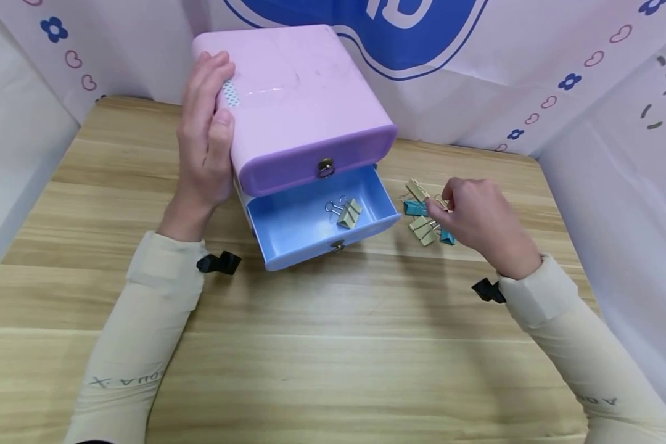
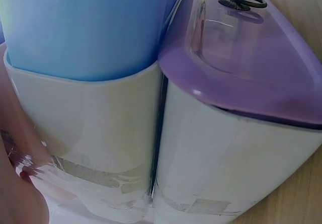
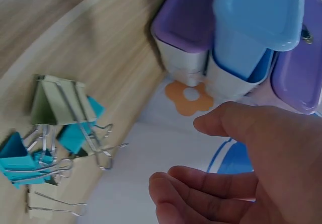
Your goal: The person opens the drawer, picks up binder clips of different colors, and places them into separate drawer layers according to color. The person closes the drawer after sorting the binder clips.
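My left hand (image 1: 204,139) rests along the left side and upper edge of a small pink-topped drawer unit (image 1: 305,86), fingers on its top corner. The blue drawer (image 1: 294,234) below the purple front is pulled out. A cream binder clip (image 1: 349,214) lies in it, toward its right side. To the right of the unit, my right hand (image 1: 480,216) hovers by a small pile of binder clips, cream (image 1: 423,230) and teal (image 1: 415,208). In the right wrist view, its thumb and loosely bent fingers (image 3: 201,181) stand apart with nothing between them.
The unit stands on a wooden table (image 1: 322,351) near its back edge. A white printed sheet (image 1: 455,111) with a blue emblem hangs behind. Another purple drawer (image 3: 186,20) beneath the blue one shows in the right wrist view.
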{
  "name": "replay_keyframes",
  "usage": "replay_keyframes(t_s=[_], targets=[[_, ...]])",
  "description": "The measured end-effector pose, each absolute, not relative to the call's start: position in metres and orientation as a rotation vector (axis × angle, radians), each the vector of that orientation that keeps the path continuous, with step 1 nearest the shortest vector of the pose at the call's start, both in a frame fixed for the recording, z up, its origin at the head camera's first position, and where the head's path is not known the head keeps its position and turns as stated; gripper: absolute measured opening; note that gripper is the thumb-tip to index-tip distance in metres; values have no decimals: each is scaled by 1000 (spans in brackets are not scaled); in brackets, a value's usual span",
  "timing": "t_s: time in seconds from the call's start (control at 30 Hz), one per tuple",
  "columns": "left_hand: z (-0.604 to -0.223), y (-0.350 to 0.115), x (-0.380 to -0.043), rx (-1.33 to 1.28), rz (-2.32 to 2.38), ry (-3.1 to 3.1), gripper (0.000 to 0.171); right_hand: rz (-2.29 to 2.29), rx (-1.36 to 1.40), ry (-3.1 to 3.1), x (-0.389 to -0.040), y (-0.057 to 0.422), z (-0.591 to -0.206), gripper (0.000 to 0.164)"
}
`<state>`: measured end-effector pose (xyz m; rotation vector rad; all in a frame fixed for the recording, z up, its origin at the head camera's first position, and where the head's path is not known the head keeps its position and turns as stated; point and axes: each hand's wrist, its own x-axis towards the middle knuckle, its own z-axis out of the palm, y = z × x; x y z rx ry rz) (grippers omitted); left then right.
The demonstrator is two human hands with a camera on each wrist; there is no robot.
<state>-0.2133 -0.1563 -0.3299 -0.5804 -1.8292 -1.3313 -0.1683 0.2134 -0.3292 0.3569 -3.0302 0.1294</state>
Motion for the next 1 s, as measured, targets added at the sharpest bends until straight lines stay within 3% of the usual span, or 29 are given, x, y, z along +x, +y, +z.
replay_keyframes(t_s=[0.27,0.57,1.0], targets=[[-345,-162,-230,-583,-1316,-1819,61,90,300,-3054,-173,224,-345,40],[-328,-155,-211,-579,-1332,-1836,61,87,215,-3171,-180,232,-359,37],[-327,-154,-210,-584,-1335,-1837,61,5,262,-3173,-187,228,-382,34]])
